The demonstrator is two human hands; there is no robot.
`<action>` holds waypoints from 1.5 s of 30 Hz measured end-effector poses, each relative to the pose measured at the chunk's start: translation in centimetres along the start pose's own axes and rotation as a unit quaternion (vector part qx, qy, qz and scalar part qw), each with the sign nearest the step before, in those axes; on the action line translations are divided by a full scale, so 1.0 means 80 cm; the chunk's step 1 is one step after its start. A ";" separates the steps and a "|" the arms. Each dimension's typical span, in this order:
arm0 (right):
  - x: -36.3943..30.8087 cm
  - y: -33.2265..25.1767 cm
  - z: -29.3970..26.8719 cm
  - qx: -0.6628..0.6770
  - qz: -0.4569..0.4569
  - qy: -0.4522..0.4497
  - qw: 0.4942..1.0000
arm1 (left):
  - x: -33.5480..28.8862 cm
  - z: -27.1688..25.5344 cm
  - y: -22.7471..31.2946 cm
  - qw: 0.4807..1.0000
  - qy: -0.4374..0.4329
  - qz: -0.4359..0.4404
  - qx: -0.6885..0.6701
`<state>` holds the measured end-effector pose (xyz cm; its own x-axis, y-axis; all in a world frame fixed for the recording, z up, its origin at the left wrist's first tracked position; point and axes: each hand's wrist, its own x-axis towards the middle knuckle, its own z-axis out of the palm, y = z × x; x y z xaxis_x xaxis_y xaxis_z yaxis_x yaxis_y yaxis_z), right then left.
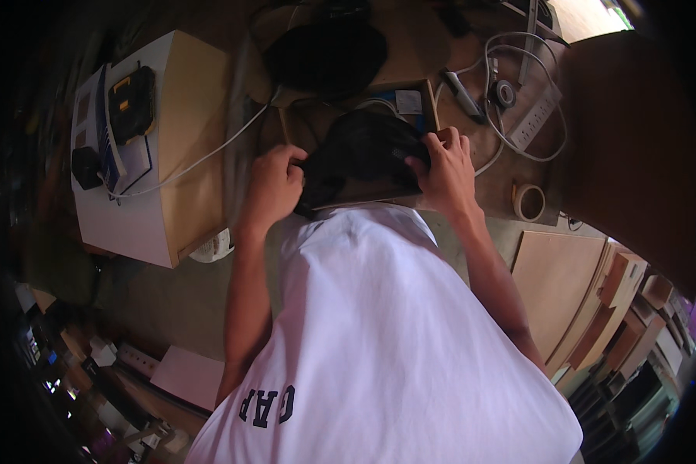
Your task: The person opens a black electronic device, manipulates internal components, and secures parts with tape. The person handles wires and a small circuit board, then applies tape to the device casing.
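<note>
both hands are at an open wooden box, one at each side. the left hand [280, 185] is at the box's left side with its fingers curled in; i cannot tell whether they grip the wall or the cloth. the right hand [446, 172] is at the right wall, fingers bent at the rim and thumb over the dark heap inside; its grip is hard to tell.

on a brown table [483, 182], the open wooden box [433, 104] stands directly in front of the person. left of the box is a large cabinet [197, 124] with a white face and tan side. the black bundle [363, 151] fills most of the box, between the two hands, its right edge under the right thumb. beyond the box lies a rounded black object [329, 58], too dark to make out. right of the box is a white power strip [535, 124]; nearer, on the same side, stands a tape roll [529, 203]. at the box's far right corner is a small white card [409, 103].
</note>
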<state>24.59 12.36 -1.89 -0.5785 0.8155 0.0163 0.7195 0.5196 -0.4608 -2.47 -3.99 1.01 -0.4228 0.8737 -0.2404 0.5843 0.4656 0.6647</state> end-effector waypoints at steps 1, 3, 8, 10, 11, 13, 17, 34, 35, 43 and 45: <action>0.001 0.007 0.002 0.017 0.003 -0.007 1.000 | 0.008 -0.009 -0.001 0.999 -0.017 0.031 0.016; 0.002 0.012 0.000 0.058 0.033 -0.014 0.998 | 0.012 -0.013 -0.002 0.990 -0.030 0.092 0.106; 0.009 0.019 0.002 0.157 0.107 0.040 0.981 | 0.000 0.001 -0.006 0.960 -0.101 0.115 0.235; 0.008 0.018 0.009 0.173 0.115 0.066 0.976 | -0.009 0.010 0.004 0.967 -0.124 0.054 0.217; 0.007 0.017 0.012 0.181 0.118 0.078 0.973 | -0.014 0.008 0.009 0.966 -0.125 0.036 0.225; 0.006 0.020 0.014 0.178 0.126 0.071 0.973 | -0.017 -0.007 0.026 0.964 -0.128 0.010 0.232; 0.009 0.023 0.005 0.169 0.130 0.018 0.977 | -0.019 -0.057 0.050 0.954 -0.157 0.015 0.253; 0.064 -0.153 -0.006 0.374 -0.350 -0.141 0.847 | -0.026 -0.231 0.110 0.963 0.006 0.270 -0.004; 0.069 -0.153 0.004 0.370 -0.351 -0.126 0.851 | -0.029 -0.237 0.113 0.962 0.003 0.272 0.021; 0.062 -0.115 0.040 0.345 -0.310 -0.132 0.876 | -0.016 -0.263 0.139 0.847 0.243 0.299 0.367; 0.064 -0.121 0.045 0.353 -0.328 -0.115 0.869 | 0.001 -0.254 0.145 0.830 0.364 0.298 0.299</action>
<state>13.26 10.61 -0.56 -0.8949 0.2885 0.3406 -0.1618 0.5014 -0.8499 -9.76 -1.38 23.09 -0.1142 0.7595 0.6404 0.9874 0.1576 -0.0109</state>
